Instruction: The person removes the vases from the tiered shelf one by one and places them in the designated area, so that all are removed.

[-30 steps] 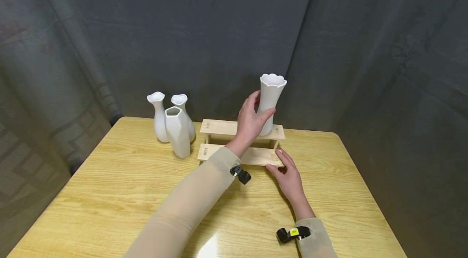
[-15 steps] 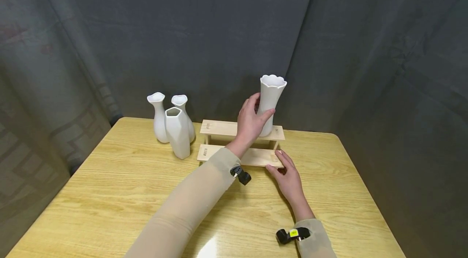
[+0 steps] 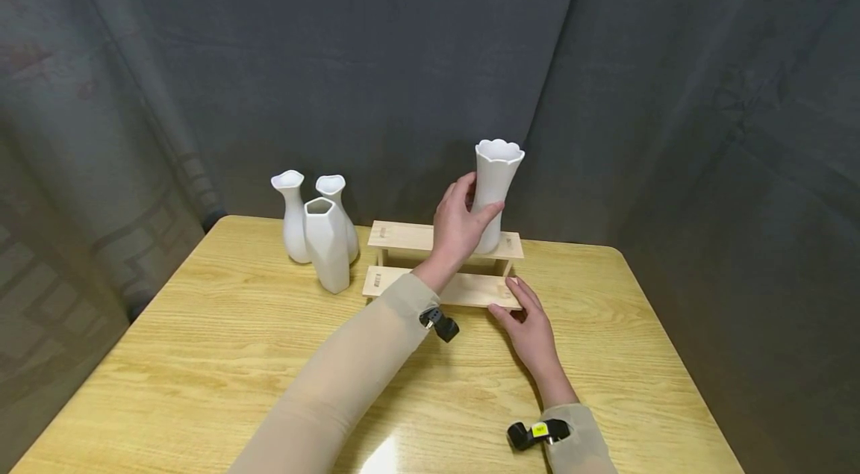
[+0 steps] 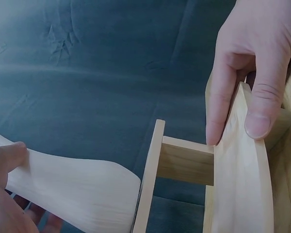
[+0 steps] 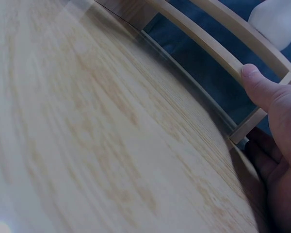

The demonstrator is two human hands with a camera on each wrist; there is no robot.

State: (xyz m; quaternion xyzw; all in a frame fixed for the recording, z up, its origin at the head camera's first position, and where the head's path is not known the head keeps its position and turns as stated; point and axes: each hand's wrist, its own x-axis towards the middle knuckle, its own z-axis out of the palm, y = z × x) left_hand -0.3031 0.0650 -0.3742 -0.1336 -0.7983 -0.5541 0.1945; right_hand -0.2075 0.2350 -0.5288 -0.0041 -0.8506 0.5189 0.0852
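Observation:
My left hand (image 3: pixel 460 224) grips a white vase (image 3: pixel 495 183) with a scalloped rim, thumb on its front and fingers behind it. The vase stands upright at the right part of the upper board (image 3: pixel 403 235) of a two-step wooden stand. In the left wrist view the base of the vase (image 4: pixel 87 189) meets that board. My right hand (image 3: pixel 534 332) holds the right end of the stand's lower board (image 3: pixel 470 289). Seen from the right wrist, the right thumb (image 5: pixel 252 77) presses the board's front edge, while the other fingers are partly hidden behind the stand.
Left of the stand, a faceted white vase (image 3: pixel 327 246) stands in front of two narrow-necked white vases (image 3: pixel 293 220) (image 3: pixel 336 190), close together. All rest on a wood-grain table (image 3: pixel 201 354). A dark grey curtain (image 3: pixel 403 71) hangs behind the table's back edge.
The scalloped vase and my left hand have shifted slightly left and a little lower on the upper board. My right hand keeps its hold on the stand.

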